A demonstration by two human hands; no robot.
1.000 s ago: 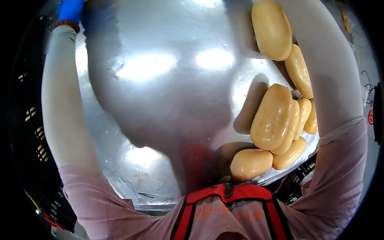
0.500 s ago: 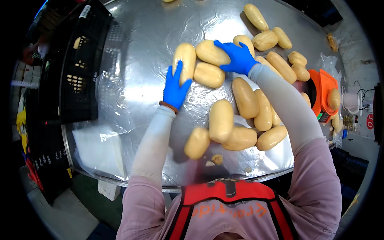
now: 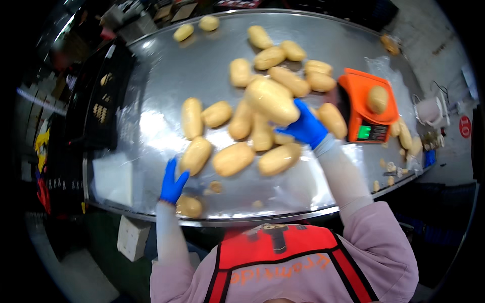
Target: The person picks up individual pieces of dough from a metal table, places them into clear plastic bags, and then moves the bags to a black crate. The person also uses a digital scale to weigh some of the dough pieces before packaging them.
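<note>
Large, pale yellow, peeled-looking potatoes lie on the metal table. My right hand (image 3: 308, 127), in a blue glove, grips the near right end of one big potato (image 3: 272, 100), held above the others and slightly blurred. Below it sit several more potatoes, partly hidden by it. My left hand (image 3: 173, 184), also gloved in blue, is low over the table's front left with thumb and fingers apart. Just beyond its fingertips lies a potato (image 3: 196, 155); another potato (image 3: 189, 207) is beside its wrist. I cannot tell whether the hand touches either.
An orange scale (image 3: 371, 93) with a lit green display stands at the right, bearing one potato (image 3: 378, 100). Black crates (image 3: 101, 101) stand along the left side. A white sheet (image 3: 113, 178) lies at the front left. Small scraps (image 3: 215, 187) are near the front edge.
My right hand now holds a potato up off the table. My left hand has left the potato it was on and drawn back toward the front left. The view has shifted.
</note>
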